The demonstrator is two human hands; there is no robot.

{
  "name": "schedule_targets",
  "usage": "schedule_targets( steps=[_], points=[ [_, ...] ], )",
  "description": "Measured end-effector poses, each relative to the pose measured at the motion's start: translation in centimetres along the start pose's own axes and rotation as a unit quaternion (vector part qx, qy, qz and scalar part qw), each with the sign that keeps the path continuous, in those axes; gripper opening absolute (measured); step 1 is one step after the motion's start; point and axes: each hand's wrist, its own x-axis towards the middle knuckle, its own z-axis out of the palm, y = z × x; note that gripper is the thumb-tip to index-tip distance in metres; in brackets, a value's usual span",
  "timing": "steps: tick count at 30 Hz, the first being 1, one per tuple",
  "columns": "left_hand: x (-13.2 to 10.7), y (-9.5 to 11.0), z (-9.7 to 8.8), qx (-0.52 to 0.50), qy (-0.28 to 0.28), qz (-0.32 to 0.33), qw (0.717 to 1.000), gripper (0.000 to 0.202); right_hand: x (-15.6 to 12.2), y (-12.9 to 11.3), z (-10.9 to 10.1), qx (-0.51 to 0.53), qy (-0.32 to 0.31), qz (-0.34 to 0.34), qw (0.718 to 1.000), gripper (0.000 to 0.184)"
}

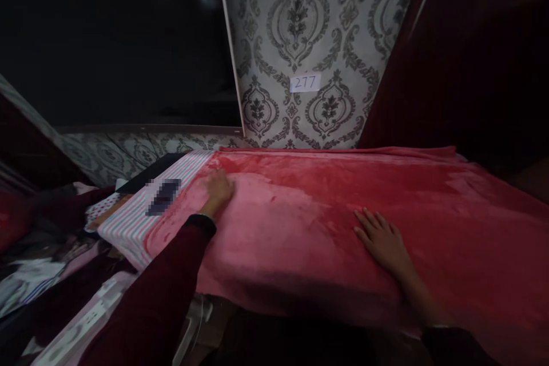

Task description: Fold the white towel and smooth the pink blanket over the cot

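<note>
A pinkish-red plush blanket (274,223) is spread over a long table-like surface, its front edge hanging down. My left hand (219,187) rests on it near its left end, somewhat blurred, fingers stretched out. My right hand (381,237) lies flat further right, fingers spread on the pile. Neither hand holds anything. Beneath the blanket, a striped cloth (132,223) shows at the left end. Along the back, the blanket's edge (338,151) lies in a raised fold.
A dark pixelated rectangle (163,197) lies on the striped cloth. Piled clothes (34,286) and a white slatted object (86,320) are at lower left. Behind are a large television (128,51), patterned wallpaper, and a paper (305,83) marked 277.
</note>
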Motion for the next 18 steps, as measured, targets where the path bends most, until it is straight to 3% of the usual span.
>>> schedule_targets(
  steps=[2, 3, 6, 8, 9, 11, 13, 16, 18],
  points=[
    [-0.8, 4.6, 0.5, -0.028, -0.046, 0.112, 0.992, 0.045, 0.0, -0.2, -0.3, 0.003, -0.001, 0.002, 1.000, 0.059],
    [-1.6, 7.3, 0.9, -0.051, -0.093, 0.216, 0.971, 0.050, 0.0, -0.3, -0.5, 0.003, -0.002, 0.002, 1.000, 0.059],
    [-5.2, 14.9, 2.6, -0.127, -0.158, 0.484, 0.851, 0.061, 0.0, -0.5, -0.9, -0.001, -0.011, 0.004, 1.000, 0.059],
    [-7.2, 18.3, 3.9, -0.157, -0.174, 0.567, 0.790, 0.063, 0.0, -0.5, -1.0, -0.004, -0.013, 0.004, 1.000, 0.059],
    [-7.6, 19.2, 4.5, -0.162, -0.178, 0.582, 0.776, 0.063, 0.0, -0.4, -0.9, -0.005, -0.012, 0.003, 1.000, 0.059],
    [-7.2, 19.2, 5.6, -0.152, -0.176, 0.569, 0.789, 0.063, -0.1, -0.2, -0.5, -0.007, -0.007, 0.002, 1.000, 0.059],
    [-5.0, 17.1, 6.1, -0.120, -0.162, 0.504, 0.840, 0.064, -0.1, 0.1, -0.1, -0.010, -0.005, 0.003, 1.000, 0.059],
    [-0.3, 11.4, 5.8, -0.055, -0.144, 0.346, 0.925, 0.064, -0.1, 0.4, 0.2, -0.015, -0.006, 0.004, 1.000, 0.060],
    [2.4, 6.9, 5.0, -0.013, -0.152, 0.220, 0.963, 0.059, -0.1, 0.4, 0.2, -0.016, -0.009, 0.002, 1.000, 0.061]
  ],
)
